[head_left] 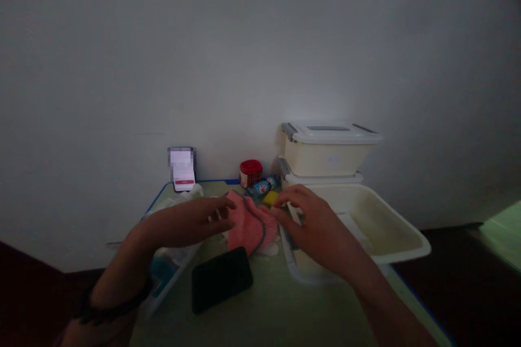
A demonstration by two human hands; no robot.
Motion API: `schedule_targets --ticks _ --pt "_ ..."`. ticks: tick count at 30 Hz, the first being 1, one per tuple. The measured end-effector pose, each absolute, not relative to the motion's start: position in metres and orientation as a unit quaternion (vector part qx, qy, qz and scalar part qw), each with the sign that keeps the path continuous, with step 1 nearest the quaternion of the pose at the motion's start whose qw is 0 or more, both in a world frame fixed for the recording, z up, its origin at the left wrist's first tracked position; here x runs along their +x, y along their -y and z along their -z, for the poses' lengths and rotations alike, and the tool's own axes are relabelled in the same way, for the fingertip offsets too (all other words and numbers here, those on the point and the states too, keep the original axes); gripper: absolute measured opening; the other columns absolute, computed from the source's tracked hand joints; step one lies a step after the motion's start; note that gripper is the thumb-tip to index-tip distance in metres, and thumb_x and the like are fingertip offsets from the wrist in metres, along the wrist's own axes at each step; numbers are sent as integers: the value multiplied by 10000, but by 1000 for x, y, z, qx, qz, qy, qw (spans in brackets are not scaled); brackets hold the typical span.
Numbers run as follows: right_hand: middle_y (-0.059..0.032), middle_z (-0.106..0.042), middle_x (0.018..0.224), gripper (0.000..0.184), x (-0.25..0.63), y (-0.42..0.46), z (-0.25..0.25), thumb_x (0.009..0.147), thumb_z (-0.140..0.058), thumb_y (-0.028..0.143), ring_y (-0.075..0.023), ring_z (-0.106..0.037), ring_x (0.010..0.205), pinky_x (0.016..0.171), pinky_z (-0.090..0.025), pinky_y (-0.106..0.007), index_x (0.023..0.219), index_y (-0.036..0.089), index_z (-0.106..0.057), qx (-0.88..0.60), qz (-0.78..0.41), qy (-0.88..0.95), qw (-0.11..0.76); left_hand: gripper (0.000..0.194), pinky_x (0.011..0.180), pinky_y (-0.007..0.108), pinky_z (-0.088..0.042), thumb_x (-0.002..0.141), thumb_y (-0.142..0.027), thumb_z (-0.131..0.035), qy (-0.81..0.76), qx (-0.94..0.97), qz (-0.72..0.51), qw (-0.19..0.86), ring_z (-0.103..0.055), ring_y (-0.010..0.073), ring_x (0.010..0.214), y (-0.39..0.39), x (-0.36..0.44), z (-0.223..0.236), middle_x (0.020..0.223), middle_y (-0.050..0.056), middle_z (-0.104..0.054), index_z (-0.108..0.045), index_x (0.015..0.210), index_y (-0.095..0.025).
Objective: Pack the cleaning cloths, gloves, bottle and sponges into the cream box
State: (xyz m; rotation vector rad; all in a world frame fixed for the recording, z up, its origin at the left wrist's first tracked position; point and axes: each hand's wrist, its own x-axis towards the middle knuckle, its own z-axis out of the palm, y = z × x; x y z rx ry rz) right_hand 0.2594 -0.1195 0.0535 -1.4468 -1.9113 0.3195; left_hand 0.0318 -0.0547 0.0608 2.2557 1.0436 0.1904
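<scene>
A pink cloth [246, 227] with a grey edge lies rumpled on the table between my hands. My left hand [209, 217] is at its left side, thumb and fingers apart, with nothing seen in them. From the right, my right hand [311, 222] reaches to the cloth's right edge, thumb and index finger tips close together there; the dim light blurs the exact contact. Just behind those fingertips is a yellow sponge-like piece [271, 198]. A dark phone-like slab [222, 280] lies flat in front of the cloth.
An open cream bin [401, 222] stands at the right, with lidded boxes [331, 157] stacked behind it. At the back are a red roll [251, 173], a labelled bottle [262, 188] on its side and a lit phone [183, 171]. A clear container [163, 276] is under my left forearm.
</scene>
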Motion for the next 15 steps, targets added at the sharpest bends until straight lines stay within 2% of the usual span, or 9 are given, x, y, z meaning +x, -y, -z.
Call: schedule_targets --ticks 5,10,12,15 --pt "-25 -649 873 105 215 107 -34 840 -520 233 -157 -587 840 747 -437 -286 851 196 -617 -523 -188 747 365 416 681 302 -489 839 -480 -455 -437 839 -92 310 -650 217 788 44 4 -50 896 73 -693 -582 1147 -230" --pt "-39 -671 849 123 194 75 23 819 -490 154 -159 -598 802 743 -427 -295 823 178 -610 -549 -194 730 359 389 639 314 -482 802 -465 -497 -482 827 -78 278 -657 231 729 22 -6 -28 843 95 -707 -635 1026 -178" --pt "-66 -667 874 141 190 67 43 806 -476 119 -176 -591 835 765 -420 -311 840 168 -604 -563 -186 725 351 367 635 316 -473 806 -441 -492 -490 830 -78 256 -653 233 716 18 -6 -22 827 97 -707 -645 984 -159" --pt "-60 -665 884 124 189 63 62 784 -500 120 -176 -583 859 776 -422 -300 836 172 -600 -557 -184 736 338 334 638 292 -463 819 -411 -484 -478 840 -84 243 -649 219 722 16 -5 -19 829 78 -707 -649 970 -162"
